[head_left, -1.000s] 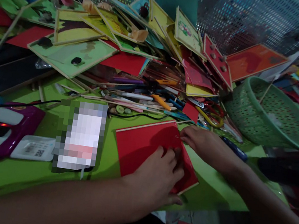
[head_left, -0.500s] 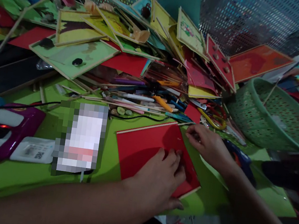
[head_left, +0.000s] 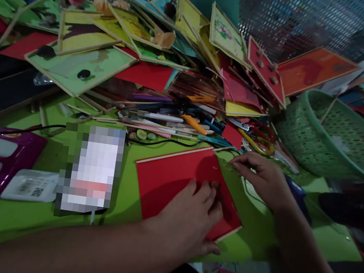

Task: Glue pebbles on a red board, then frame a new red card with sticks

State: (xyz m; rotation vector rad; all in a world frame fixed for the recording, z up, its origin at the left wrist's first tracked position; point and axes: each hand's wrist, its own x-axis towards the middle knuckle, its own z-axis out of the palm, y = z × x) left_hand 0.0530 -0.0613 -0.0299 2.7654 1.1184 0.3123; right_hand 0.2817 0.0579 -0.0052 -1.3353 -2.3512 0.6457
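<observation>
A red card (head_left: 166, 177) lies flat on the green tabletop, with pale thin wooden sticks along its far edge and near right edge. My left hand (head_left: 192, 210) rests on the card with its fingers stretched over the right part. Just beyond the card's right edge, my right hand (head_left: 258, 174) is closed in a pinch above the table. What its fingertips hold, if anything, is too small to make out. Partly hidden behind my right wrist is a dark blue tool (head_left: 297, 193), its kind unclear.
A heap of framed colored cards (head_left: 86, 69) stretches across the back. Pens and brushes (head_left: 164, 118) and scissors (head_left: 258, 143) lie before it. A green basket (head_left: 341, 136) stands at right. At left are a blurred-out phone (head_left: 92, 169), a white packet (head_left: 31, 185) and a purple device (head_left: 27, 151).
My right hand has moved slightly right, away from the card's edge. My left hand stays on the card. The whole view has shifted a little.
</observation>
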